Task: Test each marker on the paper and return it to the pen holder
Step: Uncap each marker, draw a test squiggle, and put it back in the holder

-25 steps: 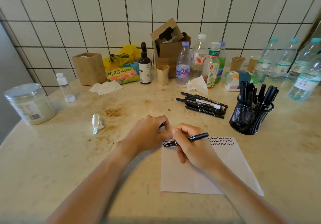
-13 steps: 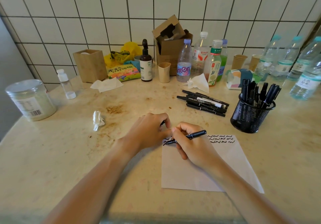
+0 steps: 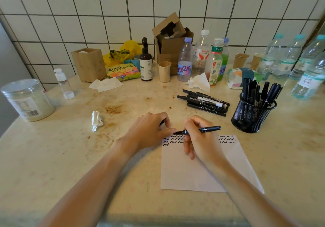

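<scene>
A black marker [image 3: 202,130] lies nearly level in the right hand [image 3: 200,138], whose grip is closed around the barrel, the tip pointing left just above the top edge of the white paper [image 3: 202,170]. Rows of short black squiggles [image 3: 173,139] run along that top edge, on both sides of the hand. The left hand [image 3: 149,131] rests on the desk [image 3: 52,156] beside the paper's upper left corner, its grip curled shut over something small and dark (too hidden to name), thumb close to the marker tip. Behind the paper, a loose pile of black markers [image 3: 205,102] lies flat on the desk. To the right of the pile stands a black mesh pen holder [image 3: 251,115] with several markers upright in it. A crumpled tissue [image 3: 96,120] lies well to the left.
</scene>
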